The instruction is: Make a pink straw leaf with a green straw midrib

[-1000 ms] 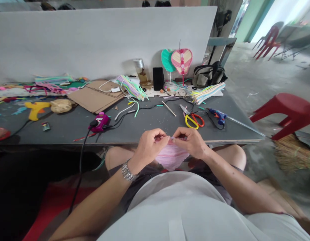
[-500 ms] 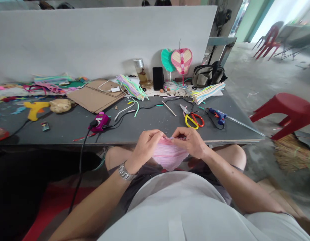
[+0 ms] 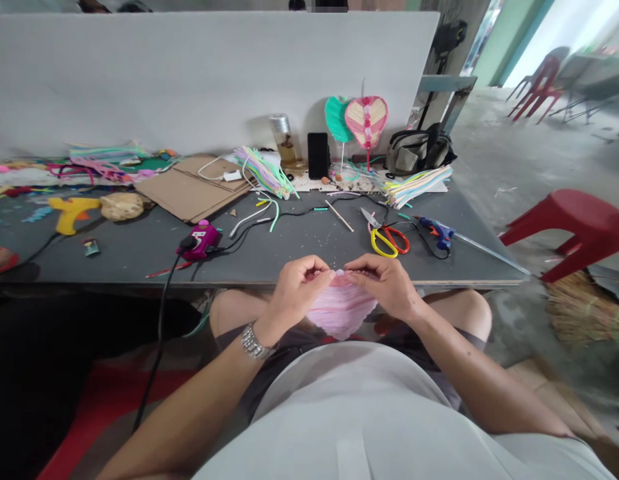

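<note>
Left hand (image 3: 300, 290): fingers closed, gripping the upper left edge of the pink ribbed sheet (image 3: 342, 312) between thumb and fingertips. A metal-band wristwatch (image 3: 252, 341) is fitted at this wrist. Right hand (image 3: 389, 288): fingers closed, gripping the upper right edge of the same sheet in a pinch.

The sheet hangs between the two hands above the lap, beside the front edge of the tabletop (image 3: 299, 263), and tapers to a blunt lower point.

Layout of the tabletop:
- Scissors (image 3: 371, 218), with one yellow and one red handle, lie beyond the right hand.
- The blue glue gun (image 3: 442, 234) lies right of the scissors; a long clear rod (image 3: 489, 254) extends from it to the right.
- The magenta power block (image 3: 202, 241), with a black plug inserted, is left of the hands.
- The yellow glue gun (image 3: 68, 213) lies farther left.
- At the rear, the black smartphone (image 3: 318, 157) stands upright between the lidded jar (image 3: 284, 141) and two hand fans (image 3: 366, 123).
</note>
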{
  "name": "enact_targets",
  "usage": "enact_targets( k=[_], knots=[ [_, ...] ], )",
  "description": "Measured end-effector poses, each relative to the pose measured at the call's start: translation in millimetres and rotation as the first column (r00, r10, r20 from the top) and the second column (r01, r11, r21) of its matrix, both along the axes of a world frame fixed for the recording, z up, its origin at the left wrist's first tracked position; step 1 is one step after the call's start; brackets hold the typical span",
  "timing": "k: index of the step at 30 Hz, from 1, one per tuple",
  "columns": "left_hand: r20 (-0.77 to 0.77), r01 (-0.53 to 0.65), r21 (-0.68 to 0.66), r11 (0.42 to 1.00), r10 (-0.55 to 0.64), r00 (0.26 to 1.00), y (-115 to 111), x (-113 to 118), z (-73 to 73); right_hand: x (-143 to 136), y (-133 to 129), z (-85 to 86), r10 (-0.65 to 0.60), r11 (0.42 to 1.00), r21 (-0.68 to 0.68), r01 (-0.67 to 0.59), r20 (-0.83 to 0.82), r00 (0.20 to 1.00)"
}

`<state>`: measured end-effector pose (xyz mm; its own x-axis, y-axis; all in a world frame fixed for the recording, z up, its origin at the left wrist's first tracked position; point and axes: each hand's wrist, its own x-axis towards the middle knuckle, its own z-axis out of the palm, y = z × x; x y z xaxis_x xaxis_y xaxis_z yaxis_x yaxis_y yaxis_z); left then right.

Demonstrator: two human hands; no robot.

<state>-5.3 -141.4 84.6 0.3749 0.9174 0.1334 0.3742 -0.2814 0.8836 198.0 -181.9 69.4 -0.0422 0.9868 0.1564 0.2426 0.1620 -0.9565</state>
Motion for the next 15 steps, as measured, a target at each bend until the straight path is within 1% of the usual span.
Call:
enact_targets(
  k=[2,5,10,15],
  knots=[
    [0.004,-0.007,0.008,1.000,0.007,1.000,0.1,-0.1,-2.5,-1.4,-1.1,-0.3,-0.028,0.999,0.029,0.028,0.007,1.000],
    [0.008,-0.010,0.006,1.000,0.010,1.000,-0.6,-0.2,-3.6,-3.0,-1.3,0.4,-0.038,0.998,0.044,0.037,0.018,0.999],
    [0.021,-0.002,-0.014,1.000,0.002,1.000,-2.4,0.2,-0.4,-2.5,1.4,3.0,-0.007,1.000,0.020,0.006,0.036,0.999],
    [0.041,-0.006,-0.049,0.999,0.008,0.999,-1.9,1.0,0.3,-1.5,5.3,8.4,0.045,0.999,0.026,-0.047,0.075,0.996]
  ],
)
